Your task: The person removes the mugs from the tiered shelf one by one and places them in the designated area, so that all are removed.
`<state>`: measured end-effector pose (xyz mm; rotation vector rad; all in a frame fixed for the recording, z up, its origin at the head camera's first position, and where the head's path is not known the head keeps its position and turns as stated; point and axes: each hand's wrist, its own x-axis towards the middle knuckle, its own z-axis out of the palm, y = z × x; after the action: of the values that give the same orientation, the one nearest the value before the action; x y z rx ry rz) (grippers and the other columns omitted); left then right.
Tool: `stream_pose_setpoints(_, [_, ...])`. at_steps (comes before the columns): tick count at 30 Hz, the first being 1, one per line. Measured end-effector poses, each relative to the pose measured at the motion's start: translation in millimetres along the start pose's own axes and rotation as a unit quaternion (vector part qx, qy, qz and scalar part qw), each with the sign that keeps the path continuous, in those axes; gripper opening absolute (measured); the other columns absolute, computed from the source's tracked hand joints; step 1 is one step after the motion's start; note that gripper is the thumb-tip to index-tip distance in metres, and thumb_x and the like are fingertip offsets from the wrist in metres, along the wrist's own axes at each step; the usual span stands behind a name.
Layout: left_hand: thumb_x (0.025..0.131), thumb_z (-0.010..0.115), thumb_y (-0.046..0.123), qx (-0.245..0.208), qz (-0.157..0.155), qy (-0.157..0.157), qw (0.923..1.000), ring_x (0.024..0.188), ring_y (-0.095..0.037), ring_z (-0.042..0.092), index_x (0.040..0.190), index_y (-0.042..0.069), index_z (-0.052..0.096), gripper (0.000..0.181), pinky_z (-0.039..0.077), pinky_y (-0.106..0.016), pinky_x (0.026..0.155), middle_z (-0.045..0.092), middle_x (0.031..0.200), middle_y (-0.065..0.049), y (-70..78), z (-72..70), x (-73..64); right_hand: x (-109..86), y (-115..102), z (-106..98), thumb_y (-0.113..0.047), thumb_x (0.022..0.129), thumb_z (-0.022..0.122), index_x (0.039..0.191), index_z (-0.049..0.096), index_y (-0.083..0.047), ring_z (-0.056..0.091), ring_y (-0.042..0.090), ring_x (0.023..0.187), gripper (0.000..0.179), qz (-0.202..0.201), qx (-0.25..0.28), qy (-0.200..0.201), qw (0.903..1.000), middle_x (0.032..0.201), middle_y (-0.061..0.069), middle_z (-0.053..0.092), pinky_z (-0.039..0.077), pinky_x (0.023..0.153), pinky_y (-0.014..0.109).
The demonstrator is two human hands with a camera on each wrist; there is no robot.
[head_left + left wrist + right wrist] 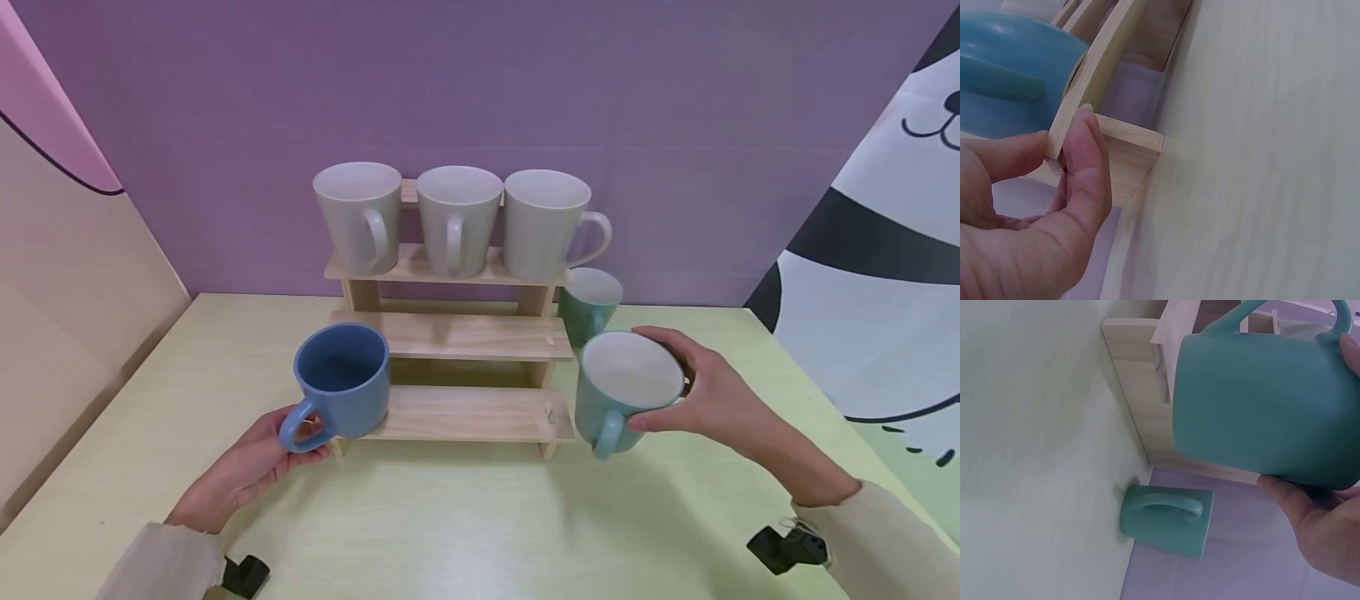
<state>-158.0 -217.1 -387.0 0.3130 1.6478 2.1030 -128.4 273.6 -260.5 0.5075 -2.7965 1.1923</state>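
A blue mug (343, 375) stands on the left end of the lowest shelf (468, 414) of a wooden tiered rack, its handle turned toward the front left. Beside it, my left hand (251, 471) pinches the end of that shelf board between thumb and fingers, as the left wrist view shows. My right hand (708, 400) grips a green mug (1260, 406) round its body, thumb in front by the handle and fingers on the far side. This mug hangs above the table just right of the rack, tilted slightly. Part of my right fingers is hidden behind it.
Three white mugs (459, 218) stand side by side on the top shelf (420, 265). Another green mug (1166, 519) stands on the table behind the held one, right of the rack. A purple wall (480, 92) rises behind. The bare middle shelf (465, 335) lies between.
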Motion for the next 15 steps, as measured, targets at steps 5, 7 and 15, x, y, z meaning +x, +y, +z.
stream_pose_setpoints(5, [0.098, 0.05, 0.006, -0.001, 0.0, -0.003, 1.0, 0.089, -0.013, 0.069, 0.103, 0.016, 0.058, 0.014, 0.056, -0.025, 0.082, 0.06, 0.102, 0.0, 0.7, -0.3, -0.2, -0.9, 6.3, 0.0, -0.009, 0.067, 0.086, 0.14, 0.038, -0.011, 0.05, 0.002, 0.102, 0.088, 0.008, -0.001, 0.004, 1.0, 0.128, 0.008, 0.048, 0.053, 0.075, 0.023])
stream_pose_setpoints(7, [0.098, 0.05, 0.007, 0.002, -0.001, -0.003, 1.0, 0.089, -0.012, 0.069, 0.104, 0.016, 0.057, 0.014, 0.056, -0.025, 0.083, 0.06, 0.102, 0.0, 1.0, -0.3, -0.2, -1.0, 8.9, 0.0, -0.01, 0.067, 0.086, 0.141, 0.037, -0.011, 0.05, 0.001, 0.101, 0.088, 0.014, 0.0, 0.005, 0.9999, 0.13, 0.009, 0.047, 0.053, 0.074, 0.024])
stream_pose_setpoints(15, [0.098, 0.05, 0.007, -0.001, 0.002, -0.008, 1.0, 0.089, -0.013, 0.069, 0.102, 0.017, 0.059, 0.014, 0.056, -0.025, 0.083, 0.06, 0.102, 0.001, 2.3, 1.1, -1.2, 2.3, 20.3, 3.3, -0.011, 0.067, 0.086, 0.141, 0.036, -0.009, 0.05, -0.001, 0.1, 0.088, 0.03, -0.003, 0.022, 0.9993, 0.131, 0.01, 0.046, 0.053, 0.075, 0.024])
